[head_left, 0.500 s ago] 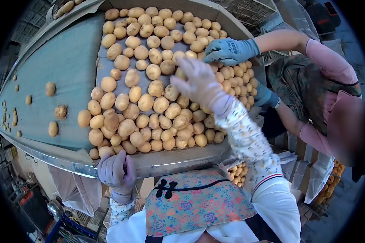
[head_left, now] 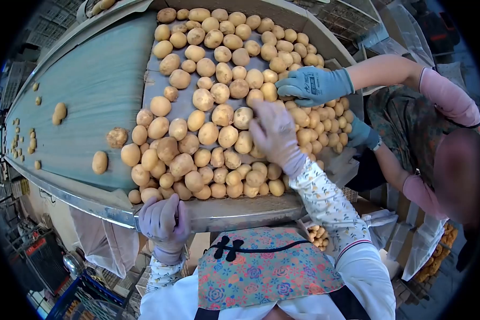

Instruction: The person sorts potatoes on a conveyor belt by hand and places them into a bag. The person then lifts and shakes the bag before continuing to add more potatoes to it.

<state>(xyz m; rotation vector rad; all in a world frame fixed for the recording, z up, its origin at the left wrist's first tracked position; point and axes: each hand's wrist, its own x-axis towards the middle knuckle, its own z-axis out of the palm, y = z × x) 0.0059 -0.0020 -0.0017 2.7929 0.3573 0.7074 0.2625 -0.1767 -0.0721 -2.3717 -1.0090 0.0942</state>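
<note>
My right hand, in a pale lilac glove, is over the potatoes spread on the sorting table. Its thumb and fingers are apart and touch or hover just above the potatoes; the fingertips are partly hidden, and no potato shows in its grasp. My left hand, gloved alike, rests with curled fingers wrapped on the metal edge at the table's near side. The potatoes lie close together near me and at the right, more loosely towards the far left.
A green conveyor belt carries scattered potatoes on the left. Across on the right, a co-worker's blue-gloved hand reaches among the potatoes, the other hand lower at the table's end. A blue crate stands at lower left.
My right hand has lowered towards the potatoes, its fingers no longer spread as wide. Potatoes on the belt have come nearer the table. The whole view has shifted slightly.
</note>
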